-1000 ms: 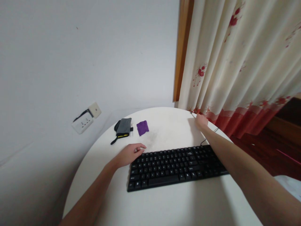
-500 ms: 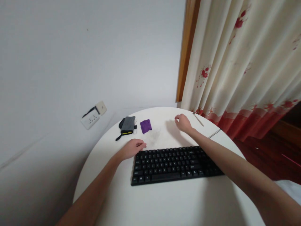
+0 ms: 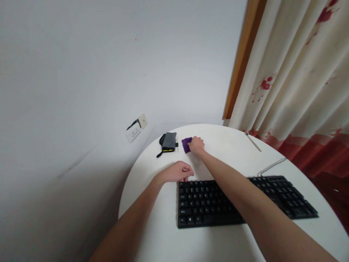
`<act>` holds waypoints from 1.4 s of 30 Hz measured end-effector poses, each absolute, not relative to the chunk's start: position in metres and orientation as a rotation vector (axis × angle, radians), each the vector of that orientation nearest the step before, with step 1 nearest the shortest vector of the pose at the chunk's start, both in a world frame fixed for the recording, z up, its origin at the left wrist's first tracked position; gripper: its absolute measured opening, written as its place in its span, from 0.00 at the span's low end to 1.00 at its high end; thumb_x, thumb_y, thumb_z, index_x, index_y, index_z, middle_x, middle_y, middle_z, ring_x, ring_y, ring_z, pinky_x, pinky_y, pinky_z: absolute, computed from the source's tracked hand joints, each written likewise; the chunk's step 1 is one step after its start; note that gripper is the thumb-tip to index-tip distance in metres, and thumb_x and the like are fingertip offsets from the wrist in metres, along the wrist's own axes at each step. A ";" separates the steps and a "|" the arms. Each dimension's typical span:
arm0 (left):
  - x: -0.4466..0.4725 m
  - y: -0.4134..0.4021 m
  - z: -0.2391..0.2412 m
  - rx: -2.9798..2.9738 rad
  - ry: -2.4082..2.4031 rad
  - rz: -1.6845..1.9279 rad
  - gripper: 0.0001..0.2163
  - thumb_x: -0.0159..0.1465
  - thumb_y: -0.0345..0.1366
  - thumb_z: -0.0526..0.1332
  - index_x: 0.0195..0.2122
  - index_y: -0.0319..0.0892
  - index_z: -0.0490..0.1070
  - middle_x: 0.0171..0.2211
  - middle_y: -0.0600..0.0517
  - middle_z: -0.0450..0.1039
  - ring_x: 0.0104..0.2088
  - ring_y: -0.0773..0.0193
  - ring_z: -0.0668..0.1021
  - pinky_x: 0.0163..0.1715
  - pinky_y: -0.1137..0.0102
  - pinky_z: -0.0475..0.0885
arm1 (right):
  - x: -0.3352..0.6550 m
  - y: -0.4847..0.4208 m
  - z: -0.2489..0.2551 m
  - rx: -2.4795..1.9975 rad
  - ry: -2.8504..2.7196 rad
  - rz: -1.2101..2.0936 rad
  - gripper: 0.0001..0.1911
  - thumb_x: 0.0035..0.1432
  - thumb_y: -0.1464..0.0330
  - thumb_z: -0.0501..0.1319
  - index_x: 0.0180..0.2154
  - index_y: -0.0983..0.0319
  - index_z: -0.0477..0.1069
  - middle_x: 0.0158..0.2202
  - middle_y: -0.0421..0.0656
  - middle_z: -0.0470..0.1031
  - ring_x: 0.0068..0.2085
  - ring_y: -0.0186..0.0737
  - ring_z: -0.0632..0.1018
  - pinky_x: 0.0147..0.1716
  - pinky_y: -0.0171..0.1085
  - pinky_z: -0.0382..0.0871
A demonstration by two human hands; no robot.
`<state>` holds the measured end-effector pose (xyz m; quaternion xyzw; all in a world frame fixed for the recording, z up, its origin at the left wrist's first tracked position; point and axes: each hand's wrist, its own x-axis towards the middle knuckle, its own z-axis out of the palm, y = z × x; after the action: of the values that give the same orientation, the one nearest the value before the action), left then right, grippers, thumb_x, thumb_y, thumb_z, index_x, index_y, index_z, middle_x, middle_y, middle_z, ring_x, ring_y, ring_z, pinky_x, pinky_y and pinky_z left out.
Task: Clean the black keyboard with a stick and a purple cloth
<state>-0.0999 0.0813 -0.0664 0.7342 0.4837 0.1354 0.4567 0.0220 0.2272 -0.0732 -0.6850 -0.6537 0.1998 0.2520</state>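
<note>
A small folded purple cloth (image 3: 185, 144) lies toward the back of the round white table (image 3: 152, 218). My right hand (image 3: 196, 145) is on its right side, with thumb and fingers closing on it; the fingertips are partly hidden. My left hand (image 3: 177, 171) rests at the back left corner of a black keyboard (image 3: 212, 219), its fingers curled, and nothing shows in them. The right forearm passes over the keyboard and hides its middle keys.
Left of the cloth lies a grey pouch (image 3: 170, 140) with a black strap, a dark rounded thing partly behind it. A thin pale stick (image 3: 253, 142) lies near the right rim. The keyboard's cable (image 3: 272, 166) runs rightward. A wall socket (image 3: 133, 132) and a curtain (image 3: 286, 72) stand beyond.
My right hand has moved left from the bare back right part of the table onto the purple cloth. My left hand stays by the keyboard corner. The view has turned left.
</note>
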 end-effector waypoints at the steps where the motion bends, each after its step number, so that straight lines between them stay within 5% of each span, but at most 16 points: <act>1: -0.101 0.083 -0.069 1.807 1.193 0.358 0.18 0.61 0.49 0.57 0.36 0.38 0.76 0.24 0.51 0.75 0.20 0.66 0.72 0.20 0.73 0.63 | 0.020 0.231 -0.074 -1.870 -1.737 0.576 0.22 0.52 0.66 0.66 0.47 0.70 0.72 0.51 0.64 0.71 0.55 0.61 0.71 0.50 0.53 0.65; 9: -0.114 0.109 -0.084 1.968 1.508 1.045 0.12 0.64 0.38 0.55 0.33 0.39 0.77 0.28 0.50 0.76 0.29 0.63 0.75 0.30 0.71 0.67 | 0.032 0.223 -0.066 -1.505 -1.634 0.919 0.08 0.48 0.71 0.63 0.34 0.65 0.73 0.33 0.46 0.78 0.34 0.39 0.78 0.31 0.33 0.69; 15: -0.104 0.109 -0.077 1.732 1.518 1.454 0.19 0.61 0.40 0.63 0.53 0.40 0.71 0.50 0.43 0.73 0.45 0.58 0.75 0.41 0.67 0.70 | 0.082 0.154 -0.045 -1.069 -1.623 1.219 0.20 0.43 0.71 0.65 0.42 0.62 0.70 0.28 0.39 0.76 0.26 0.33 0.73 0.25 0.31 0.65; 18: -0.094 0.097 -0.063 1.626 1.211 1.258 0.19 0.62 0.45 0.63 0.50 0.38 0.73 0.48 0.43 0.75 0.46 0.57 0.76 0.47 0.64 0.68 | 0.105 0.113 -0.038 -0.969 -1.591 1.327 0.28 0.42 0.69 0.68 0.49 0.62 0.68 0.29 0.38 0.76 0.27 0.34 0.74 0.26 0.32 0.65; 24: -0.071 0.070 -0.046 1.484 0.896 1.029 0.19 0.58 0.44 0.68 0.46 0.38 0.75 0.40 0.46 0.78 0.39 0.61 0.78 0.42 0.68 0.69 | 0.130 0.059 -0.040 -0.924 -1.555 1.354 0.32 0.44 0.67 0.69 0.52 0.61 0.65 0.33 0.40 0.77 0.32 0.37 0.76 0.31 0.36 0.69; 27: -0.059 0.064 -0.050 1.401 0.854 1.066 0.19 0.57 0.42 0.69 0.48 0.39 0.74 0.34 0.49 0.77 0.34 0.65 0.77 0.36 0.72 0.68 | 0.138 0.047 -0.049 -0.969 -1.524 1.204 0.25 0.49 0.65 0.67 0.49 0.61 0.67 0.34 0.42 0.76 0.33 0.39 0.76 0.34 0.38 0.70; 32: -0.044 0.056 -0.049 1.338 0.947 1.183 0.16 0.55 0.40 0.70 0.42 0.38 0.76 0.30 0.51 0.75 0.30 0.68 0.75 0.32 0.74 0.67 | 0.142 0.028 -0.057 -1.057 -1.668 0.444 0.07 0.58 0.66 0.62 0.38 0.59 0.74 0.43 0.47 0.73 0.46 0.46 0.73 0.47 0.47 0.68; 42: -0.035 0.048 -0.046 1.348 0.921 1.231 0.19 0.62 0.43 0.65 0.51 0.40 0.74 0.50 0.42 0.76 0.47 0.57 0.78 0.47 0.65 0.73 | 0.125 0.008 -0.061 -1.018 -1.826 0.382 0.24 0.58 0.63 0.64 0.56 0.57 0.68 0.54 0.49 0.69 0.54 0.50 0.71 0.55 0.50 0.67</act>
<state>-0.0353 0.0483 -0.0464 0.5626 0.3845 0.5137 0.5213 0.1252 0.0078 -0.0610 -0.4186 -0.7506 0.1571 0.4865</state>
